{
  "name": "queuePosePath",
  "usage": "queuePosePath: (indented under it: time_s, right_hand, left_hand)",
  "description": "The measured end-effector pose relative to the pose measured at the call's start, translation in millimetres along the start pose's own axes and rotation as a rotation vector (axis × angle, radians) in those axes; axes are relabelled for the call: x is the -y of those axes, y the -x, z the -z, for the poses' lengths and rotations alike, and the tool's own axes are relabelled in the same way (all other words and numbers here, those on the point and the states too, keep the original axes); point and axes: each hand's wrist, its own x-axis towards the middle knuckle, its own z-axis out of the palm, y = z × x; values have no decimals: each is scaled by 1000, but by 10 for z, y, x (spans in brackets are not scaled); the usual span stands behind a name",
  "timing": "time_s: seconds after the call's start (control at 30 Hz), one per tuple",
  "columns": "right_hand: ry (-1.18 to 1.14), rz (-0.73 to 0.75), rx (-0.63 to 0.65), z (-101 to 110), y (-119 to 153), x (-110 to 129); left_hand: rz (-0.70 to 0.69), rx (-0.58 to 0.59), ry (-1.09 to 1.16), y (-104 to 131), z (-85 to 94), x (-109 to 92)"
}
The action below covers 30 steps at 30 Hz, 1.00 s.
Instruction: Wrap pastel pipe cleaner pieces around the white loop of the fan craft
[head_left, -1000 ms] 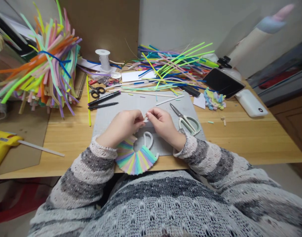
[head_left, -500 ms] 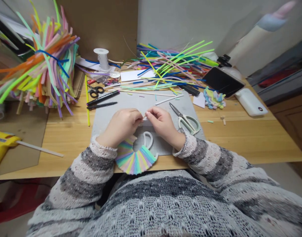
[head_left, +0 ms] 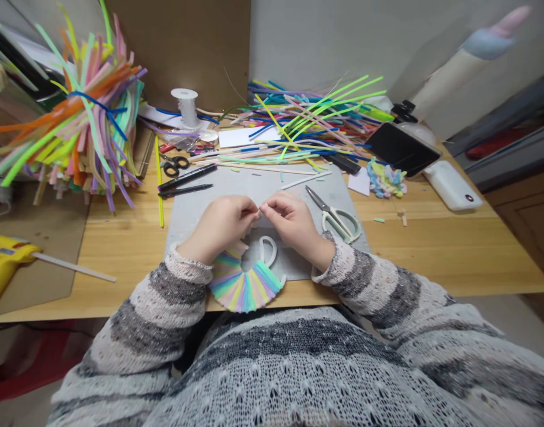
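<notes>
Over the grey mat (head_left: pixel 187 213), my left hand (head_left: pixel 225 225) and my right hand (head_left: pixel 294 225) meet at the fingertips. Both are pinched closed, and the small pale piece between them is too tiny to make out. Below them, partly under my left wrist, lies a pastel striped fan-shaped piece (head_left: pixel 248 286) of fuzzy stems, reaching over the mat's front edge. A white looped stem (head_left: pixel 268 252) sticks up at its right. Scissors with pale green handles (head_left: pixel 338 224) rest beside my right hand.
Black markers (head_left: pixel 187 177), black-handled scissors (head_left: pixel 174 165) and a white spool (head_left: pixel 186 108) lie behind left. Colourful stems (head_left: pixel 307 118) pile at the back; a tied bundle (head_left: pixel 85 118) stands left. A yellow glue gun (head_left: pixel 9 261) is far left, a phone (head_left: pixel 403 148) back right.
The view has shifted very slightly. My fingertips have drawn a little closer together, with less of the pale piece showing between them.
</notes>
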Motion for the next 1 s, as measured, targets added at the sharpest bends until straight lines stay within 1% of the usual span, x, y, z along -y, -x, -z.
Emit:
queuePosePath:
  time_s: [0.13,0.27,0.33,0.43,0.5,0.67,0.83,1.0]
  right_hand:
    - [-26,38,17,10,-9,1]
    - [-7,39,76,52,-16,-26]
    - [-1,49,117,91,-12,-56]
    - [41,57,180,146,0,-104]
    - [93,60,197,166,6,-126]
    - [124,72,164,159,8,-131]
    - [203,126,162,155,4,-107]
    - [63,55,166,98,28,-130]
  left_hand:
    - [-63,6,51,-4,3,-2]
    - [-94,-16,108,-7,0,-4]
    - [-76,-24,122,-6,-2,-3]
    - [-6,12,100,-3,-7,3]
    - [17,26,80,0,-11,7]
    - [4,25,56,4,-8,-2]
    - [-15,16,51,2,0,-11]
    - [-39,8,24,3,-7,-1]
